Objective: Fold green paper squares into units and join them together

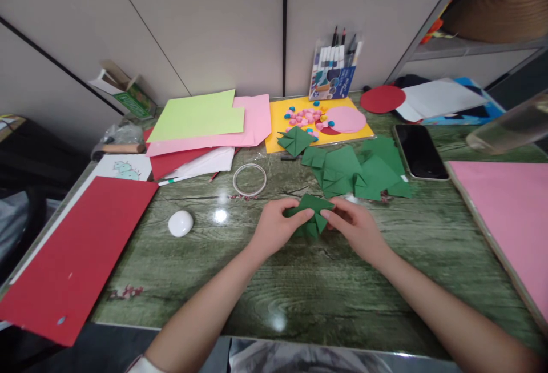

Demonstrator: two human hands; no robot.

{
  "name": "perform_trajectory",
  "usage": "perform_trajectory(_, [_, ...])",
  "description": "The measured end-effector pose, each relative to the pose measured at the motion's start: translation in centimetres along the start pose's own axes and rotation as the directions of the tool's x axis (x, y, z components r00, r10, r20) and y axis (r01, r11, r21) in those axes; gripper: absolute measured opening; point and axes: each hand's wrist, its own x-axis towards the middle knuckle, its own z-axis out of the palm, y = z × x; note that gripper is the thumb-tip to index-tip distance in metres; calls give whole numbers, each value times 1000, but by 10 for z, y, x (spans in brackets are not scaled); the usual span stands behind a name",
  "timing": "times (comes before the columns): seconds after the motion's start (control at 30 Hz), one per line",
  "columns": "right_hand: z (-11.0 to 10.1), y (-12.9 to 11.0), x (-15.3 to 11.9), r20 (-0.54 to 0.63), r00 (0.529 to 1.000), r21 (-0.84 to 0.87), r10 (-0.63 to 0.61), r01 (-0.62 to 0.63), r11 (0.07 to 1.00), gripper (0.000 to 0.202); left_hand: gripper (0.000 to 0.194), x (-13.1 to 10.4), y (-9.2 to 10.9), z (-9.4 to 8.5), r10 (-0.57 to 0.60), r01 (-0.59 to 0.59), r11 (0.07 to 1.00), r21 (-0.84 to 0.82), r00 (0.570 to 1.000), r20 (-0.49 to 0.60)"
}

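Left grip (278, 223) and right grip (356, 225) both pinch a small dark-green folded paper piece (315, 204) over the green wood-grain counter (240, 270) — it looks partly folded, any remaining creases hard to judge. Toward one o'clock, overlapping green folded papers (342, 163) appear done; near twelve, a green pointed paper fold (296, 142) does too.

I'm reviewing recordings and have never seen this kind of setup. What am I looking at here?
There is no machine here: one person works bare-handed, and the only picture comes from a camera worn on that person's head, looking forward and down. The left hand and right hand hold folded green paper between them over a tabletop. Just beyond lie more green paper pieces, with a phone to their right. A round white object and a red sheet lie on the left, and a pack of markers stands at the back.
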Motion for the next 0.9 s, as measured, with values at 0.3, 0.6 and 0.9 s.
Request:
perform_trajectory(0.3, [1, 0, -1, 10, 1000, -16, -15, 15, 1000, 29, 18, 0, -1, -1, -55, 64, 989, -133, 996, 76])
perform_trajectory(0.6, [0, 2, 1, -5, 999, -35, -32, 31, 999, 30, 20, 1, -4, -2, -105, 128, 972, -195, 987, 124])
perform_trajectory(0.9, [1, -7, -2, -225, 973, 1, -52, 54, 999, 21, 28, 1, 0, 9, -246, 233, 866, -441, 969, 30])
